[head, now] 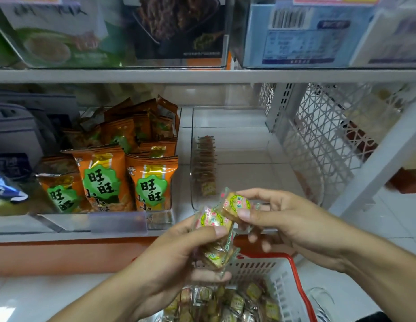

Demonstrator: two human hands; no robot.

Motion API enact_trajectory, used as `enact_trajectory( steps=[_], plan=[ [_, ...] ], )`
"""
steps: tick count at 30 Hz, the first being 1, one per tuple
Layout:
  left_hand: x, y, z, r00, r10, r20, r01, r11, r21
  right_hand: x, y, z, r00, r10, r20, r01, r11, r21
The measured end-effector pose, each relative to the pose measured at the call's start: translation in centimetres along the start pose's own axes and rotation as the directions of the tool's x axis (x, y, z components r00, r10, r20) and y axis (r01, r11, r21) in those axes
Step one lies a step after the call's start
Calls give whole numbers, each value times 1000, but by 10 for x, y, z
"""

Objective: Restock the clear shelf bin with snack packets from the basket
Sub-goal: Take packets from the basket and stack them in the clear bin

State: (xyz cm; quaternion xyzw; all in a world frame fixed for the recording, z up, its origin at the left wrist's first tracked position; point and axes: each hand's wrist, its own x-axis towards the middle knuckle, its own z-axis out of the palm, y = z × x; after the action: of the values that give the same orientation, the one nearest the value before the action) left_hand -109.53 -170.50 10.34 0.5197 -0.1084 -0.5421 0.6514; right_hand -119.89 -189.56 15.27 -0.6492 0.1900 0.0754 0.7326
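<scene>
My left hand grips a small stack of clear-wrapped snack packets with green and yellow round labels. My right hand pinches one such packet between thumb and fingers, just in front of the clear shelf bin. A row of the same packets stands along the bin's left wall; the other side of the bin is bare. Below my hands sits the white basket with a red handle, holding several more packets.
An adjacent clear bin on the left holds orange snack bags. A white lattice shelf side panel stands to the right of the bin. The shelf above carries boxed goods. White floor tiles lie at the lower right.
</scene>
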Motion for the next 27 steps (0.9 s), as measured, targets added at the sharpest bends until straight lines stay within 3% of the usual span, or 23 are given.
enact_trajectory(
  steps=[5, 10, 15, 20, 25, 27],
  plan=[
    [-2, -3, 3, 999, 8, -54, -5, 999, 50, 0, 5, 6, 1000, 8, -12, -9, 998, -57],
    [-2, -3, 2, 995, -24, -100, 33, 995, 93, -2, 4, 7, 994, 77, 72, -70, 993, -96],
    [-3, 2, 2, 995, 9, -99, 7, 986, 165, -1, 3, 1, 997, 69, 43, -65, 994, -89],
    [-4, 6, 1, 998, -35, -57, 44, 986, 162, -2, -3, -11, 998, -48, -38, 43, 991, -129],
    [-5, 3, 3, 994, -83, -74, 95, 981, 168, -3, -8, -19, 986, -159, -41, 156, 985, -72],
    [-4, 3, 5, 993, -84, -82, 97, 981, 170, 0, -4, -17, 986, -146, -80, 149, 988, 30]
  ],
)
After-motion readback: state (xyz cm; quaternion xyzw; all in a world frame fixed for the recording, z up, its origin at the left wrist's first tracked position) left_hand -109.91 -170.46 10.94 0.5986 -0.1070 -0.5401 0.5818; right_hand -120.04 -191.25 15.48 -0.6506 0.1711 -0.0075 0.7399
